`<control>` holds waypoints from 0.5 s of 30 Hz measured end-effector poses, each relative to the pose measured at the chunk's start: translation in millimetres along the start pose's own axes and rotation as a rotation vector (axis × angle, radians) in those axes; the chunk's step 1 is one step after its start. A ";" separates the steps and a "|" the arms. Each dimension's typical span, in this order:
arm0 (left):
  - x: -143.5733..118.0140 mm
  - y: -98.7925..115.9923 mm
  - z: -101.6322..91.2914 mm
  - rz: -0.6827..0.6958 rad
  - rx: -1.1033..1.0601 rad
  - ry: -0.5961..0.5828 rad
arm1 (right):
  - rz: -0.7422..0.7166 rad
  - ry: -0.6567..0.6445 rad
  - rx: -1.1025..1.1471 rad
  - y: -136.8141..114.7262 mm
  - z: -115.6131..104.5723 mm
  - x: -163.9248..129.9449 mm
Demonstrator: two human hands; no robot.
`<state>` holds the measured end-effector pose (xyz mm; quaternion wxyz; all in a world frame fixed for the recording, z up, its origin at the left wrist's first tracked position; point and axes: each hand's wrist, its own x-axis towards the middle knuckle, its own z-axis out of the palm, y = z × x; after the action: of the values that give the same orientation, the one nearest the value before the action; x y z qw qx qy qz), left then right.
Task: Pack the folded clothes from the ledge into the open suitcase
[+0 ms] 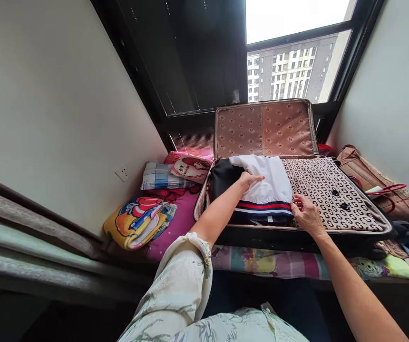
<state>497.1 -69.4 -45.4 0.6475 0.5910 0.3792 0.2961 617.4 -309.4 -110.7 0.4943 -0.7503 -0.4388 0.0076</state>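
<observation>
An open suitcase [359,227] holds a folded white garment [274,178] with a navy, red and white striped hem, perhaps a jacket. Black fabric [222,180] shows to its left, under my left forearm. My left hand [250,180] lies on the white cloth with its fingers stretched out; part of it is turned out of sight. At the right end of the striped hem, my right hand [306,216] pinches the garment's edge between bent fingers. Beside it, a patterned beige lining [322,190] with dark letter-like marks fills the suitcase's right part.
The pink-brown lid [283,128] leans back against the window. Left of the suitcase are a yellow folded blanket [133,223], a checked pillow [161,175] and a printed cushion [190,167]. A brown bag [372,175] and red cord [386,190] lie at the right, by the wall.
</observation>
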 end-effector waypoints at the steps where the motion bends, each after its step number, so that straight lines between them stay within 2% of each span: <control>1: -2.1 0.7 3.3 -0.044 -0.021 -0.040 | 0.003 -0.001 -0.001 0.4 0.0 0.1; 3: -6.1 3.5 10.9 -0.121 -0.041 -0.088 | 0.002 -0.001 -0.006 0.6 -0.5 0.1; 6: -11.9 10.0 17.2 -0.176 -0.034 -0.044 | -0.004 0.006 -0.029 -0.9 -2.3 -0.1; 8: -16.7 15.4 15.0 -0.174 -0.069 -0.029 | -0.001 0.010 -0.045 -2.4 -3.3 -0.4; 12: -32.5 34.2 -6.1 -0.127 -0.198 -0.117 | 0.007 0.016 -0.054 -3.7 -4.4 -0.7; 14: -44.8 51.6 -26.6 -0.061 -0.275 -0.145 | 0.009 0.021 -0.053 -3.4 -4.9 0.0; 15: -52.2 62.3 -40.5 0.003 -0.309 -0.123 | 0.010 0.018 -0.052 -3.0 -5.2 0.4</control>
<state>439.0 -83.0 23.0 0.7523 0.5019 0.2881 0.3150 618.0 -312.7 -105.7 0.4786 -0.7651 -0.4306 -0.0080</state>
